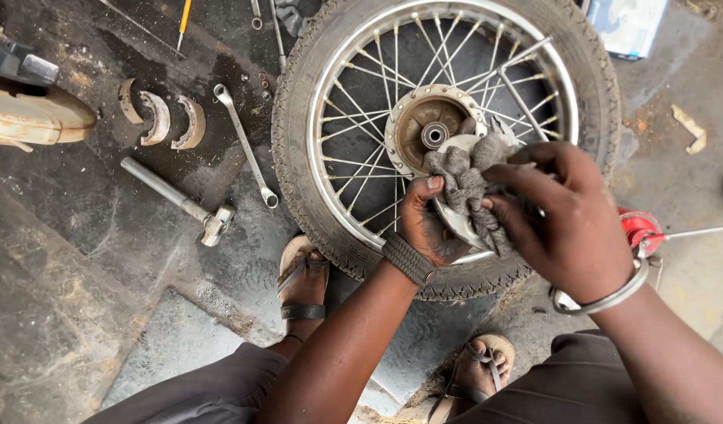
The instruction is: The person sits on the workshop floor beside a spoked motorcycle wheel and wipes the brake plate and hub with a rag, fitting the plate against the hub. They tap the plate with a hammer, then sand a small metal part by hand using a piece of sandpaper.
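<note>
A soft grey rag [463, 184] was pinched shut by the right hand [569, 224] w/ a round metal plate [455, 224], prob. stiff & greasy. The plate's edge was clasped by the left hand [424, 228], above the spoked wheel [448, 118].

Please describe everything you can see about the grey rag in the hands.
The rag is grey, knitted-looking cloth, crumpled and dirty. It is bunched over the edge of a round metal plate, above the wheel lying on the ground. The left hand pinches its lower left side; the right hand presses it from the right.
</note>
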